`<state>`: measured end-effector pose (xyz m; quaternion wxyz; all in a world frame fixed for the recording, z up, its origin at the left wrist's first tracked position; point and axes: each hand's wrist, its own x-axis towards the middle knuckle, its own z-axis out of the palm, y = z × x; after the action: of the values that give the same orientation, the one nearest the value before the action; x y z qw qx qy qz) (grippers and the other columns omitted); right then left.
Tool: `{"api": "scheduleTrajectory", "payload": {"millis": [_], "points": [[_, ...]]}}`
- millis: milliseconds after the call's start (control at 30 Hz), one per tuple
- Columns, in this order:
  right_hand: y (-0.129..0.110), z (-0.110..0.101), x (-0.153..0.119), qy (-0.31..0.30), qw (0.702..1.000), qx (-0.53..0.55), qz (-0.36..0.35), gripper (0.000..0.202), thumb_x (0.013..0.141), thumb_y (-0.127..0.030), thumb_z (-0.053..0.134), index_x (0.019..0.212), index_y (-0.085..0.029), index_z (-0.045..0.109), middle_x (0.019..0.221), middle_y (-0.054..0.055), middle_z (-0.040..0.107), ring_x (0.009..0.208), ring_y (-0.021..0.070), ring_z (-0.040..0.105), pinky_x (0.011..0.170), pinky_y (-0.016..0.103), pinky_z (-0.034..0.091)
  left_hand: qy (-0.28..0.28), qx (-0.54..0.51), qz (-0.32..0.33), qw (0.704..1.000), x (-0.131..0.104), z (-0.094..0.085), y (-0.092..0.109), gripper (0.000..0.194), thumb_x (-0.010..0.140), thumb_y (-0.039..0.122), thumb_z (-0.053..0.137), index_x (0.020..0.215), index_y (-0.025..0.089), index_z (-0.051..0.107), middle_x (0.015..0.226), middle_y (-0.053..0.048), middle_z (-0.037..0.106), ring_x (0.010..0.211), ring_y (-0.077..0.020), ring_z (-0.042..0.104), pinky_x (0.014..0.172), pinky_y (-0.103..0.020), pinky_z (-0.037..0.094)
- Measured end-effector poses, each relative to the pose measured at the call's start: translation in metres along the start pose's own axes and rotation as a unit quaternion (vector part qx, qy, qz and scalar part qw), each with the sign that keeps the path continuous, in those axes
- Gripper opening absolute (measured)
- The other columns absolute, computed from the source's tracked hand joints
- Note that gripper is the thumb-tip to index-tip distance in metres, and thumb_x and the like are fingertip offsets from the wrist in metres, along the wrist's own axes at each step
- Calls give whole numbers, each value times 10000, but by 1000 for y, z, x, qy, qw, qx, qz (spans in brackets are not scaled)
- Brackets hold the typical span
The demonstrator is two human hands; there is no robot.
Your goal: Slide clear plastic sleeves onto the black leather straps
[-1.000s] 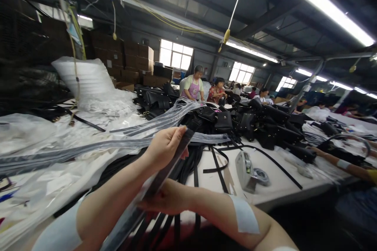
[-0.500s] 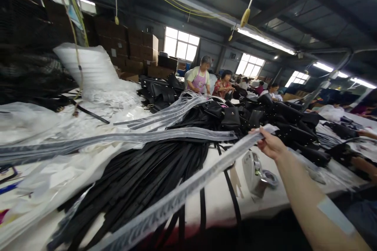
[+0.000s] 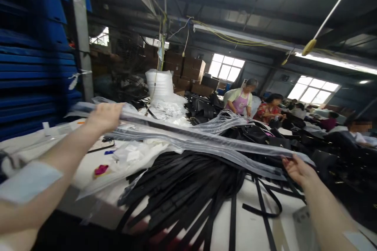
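Observation:
A long strap in a clear plastic sleeve (image 3: 188,134) stretches between my hands above the table. My left hand (image 3: 106,117) is closed around its left end. At the right end, my right hand (image 3: 298,168) pinches the sleeve between thumb and fingers. Directly below lie more plastic-sleeved straps (image 3: 224,153), running almost parallel to the held one. A wide heap of bare black straps (image 3: 188,192) spreads toward the table's front edge. One loose black strap (image 3: 265,215) curls near my right forearm.
Blue stacked panels (image 3: 32,70) and a metal post (image 3: 81,35) stand at left. A white foam roll (image 3: 160,84) stands at the back. Black bags (image 3: 203,106) are piled along the far side. Two people work across the table, one in a pink apron (image 3: 241,104). A pull cord hangs overhead.
My view has swung left. The sleeved strap, earlier slanting down to the lower left, is now raised and stretched across the table. My left hand has come into view holding its left end.

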<state>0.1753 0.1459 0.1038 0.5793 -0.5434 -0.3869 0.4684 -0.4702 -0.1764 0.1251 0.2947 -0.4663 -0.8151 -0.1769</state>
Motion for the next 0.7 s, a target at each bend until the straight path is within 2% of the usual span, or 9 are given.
{"api": "scheduleTrajectory", "payload": {"millis": [67,133,200,267,333,433,500,600,700], "points": [[9,11,5,10,1000,-16,-2,293,937,-208,405,669,-210,522,942,128,672,699,165,701,614,272,594,-26,1,36,999,6,19,24,467,852,187,514,1242,-61,448,1211,-179,599,1217,-330,501,1027,-505,345],[32,22,-2,7,999,-37,-1,275,903,-214,463,637,-219,535,932,148,673,731,187,706,646,284,594,-35,-6,61,998,-12,44,53,589,795,160,596,1324,-21,412,1348,-217,513,1307,-330,423,1102,-482,268],[62,35,-18,-21,998,-65,-4,223,851,-215,551,632,-225,590,901,159,688,741,204,710,669,281,588,-58,-26,93,994,-50,71,82,554,771,236,669,1281,81,521,1353,-173,546,1292,-296,461,1131,-419,274],[96,52,-40,-74,992,-99,-9,108,787,-244,648,685,-213,664,886,160,710,759,225,714,689,294,583,-88,-55,120,987,-101,99,106,463,797,321,656,1233,181,589,1335,-113,586,1260,-261,509,1110,-392,342],[125,76,-66,-145,978,-150,-22,143,701,-285,730,780,-168,713,865,145,729,777,258,715,728,353,586,-117,-127,116,978,-153,126,121,468,836,368,597,1259,170,579,1378,-140,551,1271,-282,504,1095,-442,372],[153,123,-110,-304,905,-275,-115,268,691,-367,717,863,-162,733,903,122,743,856,284,704,838,418,554,-133,-178,78,972,-209,154,131,512,867,385,543,1311,132,540,1426,-167,499,1313,-309,463,1090,-486,383],[164,160,-145,-389,845,-318,-185,265,744,-383,664,896,-177,734,940,111,739,911,281,690,887,420,525,-128,-204,51,969,-229,161,134,483,888,363,513,1308,128,540,1428,-167,496,1323,-307,453,1095,-494,381],[173,224,-205,-486,765,-332,-261,237,809,-343,604,944,-188,721,955,95,725,903,255,680,862,392,522,-123,-246,2,961,-236,157,136,418,911,330,464,1269,142,569,1384,-155,545,1299,-293,483,1093,-490,388],[181,291,-270,-574,668,-316,-352,188,830,-278,596,951,-192,712,941,77,707,900,228,657,847,359,504,-133,-256,-36,957,-236,149,138,399,895,311,460,1220,128,603,1300,-163,608,1232,-299,543,1052,-464,435]]}}
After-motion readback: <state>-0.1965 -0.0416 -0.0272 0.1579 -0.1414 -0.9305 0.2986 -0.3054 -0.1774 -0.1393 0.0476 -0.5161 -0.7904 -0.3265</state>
